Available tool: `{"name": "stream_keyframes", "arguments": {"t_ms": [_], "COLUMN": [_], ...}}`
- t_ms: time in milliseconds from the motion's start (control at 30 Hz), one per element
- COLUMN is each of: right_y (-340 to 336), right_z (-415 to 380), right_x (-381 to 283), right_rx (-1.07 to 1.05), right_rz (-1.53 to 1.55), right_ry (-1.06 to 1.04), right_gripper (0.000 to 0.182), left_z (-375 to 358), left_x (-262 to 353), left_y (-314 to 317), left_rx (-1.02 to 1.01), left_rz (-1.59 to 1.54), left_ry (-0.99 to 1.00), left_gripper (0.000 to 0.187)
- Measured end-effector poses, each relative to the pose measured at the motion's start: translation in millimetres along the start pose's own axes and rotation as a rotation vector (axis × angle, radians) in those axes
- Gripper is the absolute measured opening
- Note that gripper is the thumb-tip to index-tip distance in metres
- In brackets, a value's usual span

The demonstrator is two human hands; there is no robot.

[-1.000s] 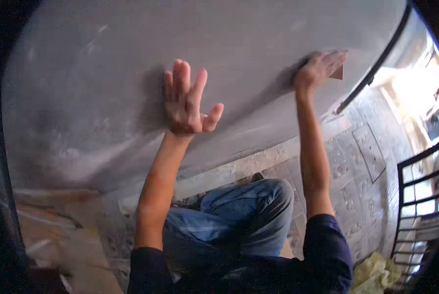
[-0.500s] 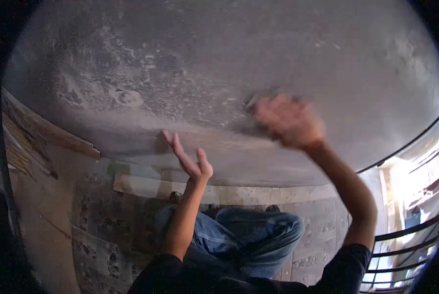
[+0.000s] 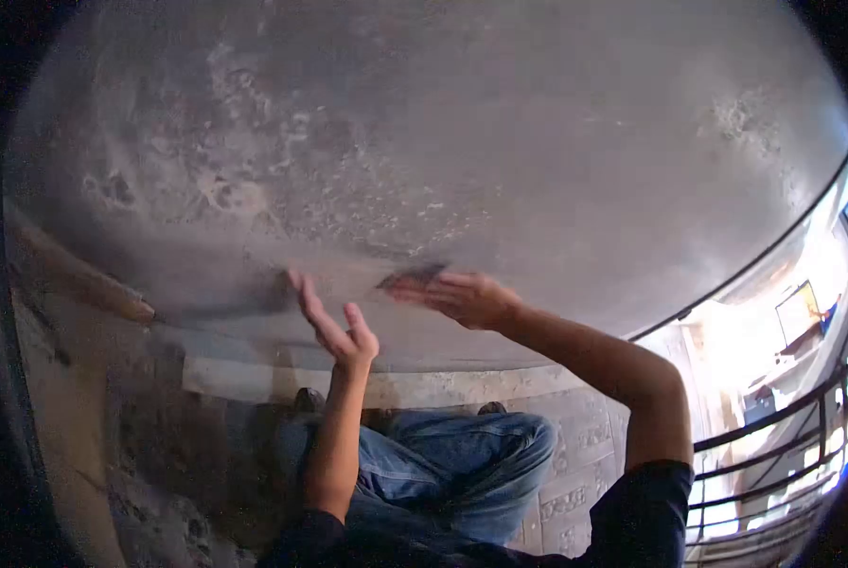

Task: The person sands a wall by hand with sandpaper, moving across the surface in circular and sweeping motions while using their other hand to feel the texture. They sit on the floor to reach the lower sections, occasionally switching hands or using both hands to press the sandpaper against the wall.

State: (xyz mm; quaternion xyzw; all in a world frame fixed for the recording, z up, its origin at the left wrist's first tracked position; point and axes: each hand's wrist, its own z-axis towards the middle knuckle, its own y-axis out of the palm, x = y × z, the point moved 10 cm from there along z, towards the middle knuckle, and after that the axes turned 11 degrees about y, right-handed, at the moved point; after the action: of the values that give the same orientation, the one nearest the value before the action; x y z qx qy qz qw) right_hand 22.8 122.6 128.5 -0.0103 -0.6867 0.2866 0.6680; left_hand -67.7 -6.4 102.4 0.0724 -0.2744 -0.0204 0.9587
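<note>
My right hand [image 3: 462, 299] presses a dark, thin piece of sandpaper [image 3: 415, 275] flat to the lower part of a grey wall [image 3: 575, 189]. Its fingers point left and cover part of the piece. To the left, my left hand [image 3: 334, 320] is raised with its fingers apart and holds nothing. Its fingertips are at the wall, touching or very near it. Pale, rough patches [image 3: 235, 194] mark the wall's left and middle, while the surface to the right looks smoother.
My bent legs in blue jeans [image 3: 452, 464] are below, close to the wall's foot. A pale skirting strip [image 3: 254, 376] runs above the patterned floor tiles [image 3: 575, 502]. Black railing bars [image 3: 774, 435] stand at the right by a bright opening. A wooden board edge [image 3: 93, 284] is at the left.
My right hand has swept down and left along the wall with the sandpaper, closer to my left hand. The left hand keeps its pose; the whole view has shifted slightly.
</note>
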Motion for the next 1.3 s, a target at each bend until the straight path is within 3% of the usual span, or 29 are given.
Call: {"name": "stream_keyframes", "arguments": {"t_ms": [33, 67, 200, 267, 333, 567, 633, 800, 967, 1133, 1300], "right_y": [-14.5, -32.7, -145.3, -157.5, -158.4, -141.1, -144.4, -143.6, -133.2, -136.4, -134.8], "right_z": [6.7, 16.2, -2.6, -30.4, -41.3, -18.2, -20.5, -15.4, -15.7, -19.0, -17.9], "right_x": [17.7, 58.6, 275.8, 346.5, 351.9, 303.0, 301.4, 303.8, 306.5, 298.1, 296.4], "right_rx": [0.036, 0.136, 0.66, 0.675, 0.679, 0.64, 0.742, 0.747, 0.753, 0.693, 0.684], "right_rz": [-0.115, -0.035, 0.189, 0.031, -0.015, -0.044, 0.179, 0.248, 0.244, 0.018, -0.02], "right_ry": [0.012, 0.131, 0.742, 0.999, 1.088, 1.071, 0.991, 1.008, 1.031, 1.068, 1.08], "right_gripper": [0.08, 0.078, 0.058, 0.06, 0.063, 0.073, 0.073, 0.086, 0.086, 0.086, 0.085], "left_z": [0.4, 0.9, 0.2, -2.3, -1.7, -11.2, -7.8, -10.2, -5.9, -13.5, -15.3], "left_x": [0.0, -0.3, 2.5, 3.0, 0.0, -15.7, -10.9, -8.8, 4.1, -5.5, -15.4], "left_y": [-1.7, -2.8, 2.1, 0.2, -1.1, 9.2, 8.3, 11.0, 12.8, 13.5, 11.4], "left_rx": [0.018, 0.036, 0.014, -0.023, -0.007, -0.018, -0.013, -0.025, -0.045, -0.037, -0.041], "left_rz": [0.003, 0.006, 0.074, 0.153, 0.149, 0.047, 0.065, 0.065, 0.088, 0.085, 0.136], "left_ry": [-0.02, -0.039, -0.057, 0.032, 0.043, -0.043, -0.041, -0.055, -0.028, -0.035, -0.039], "left_gripper": [0.061, 0.061, 0.059, 0.057, 0.058, 0.051, 0.052, 0.055, 0.056, 0.057, 0.057]}}
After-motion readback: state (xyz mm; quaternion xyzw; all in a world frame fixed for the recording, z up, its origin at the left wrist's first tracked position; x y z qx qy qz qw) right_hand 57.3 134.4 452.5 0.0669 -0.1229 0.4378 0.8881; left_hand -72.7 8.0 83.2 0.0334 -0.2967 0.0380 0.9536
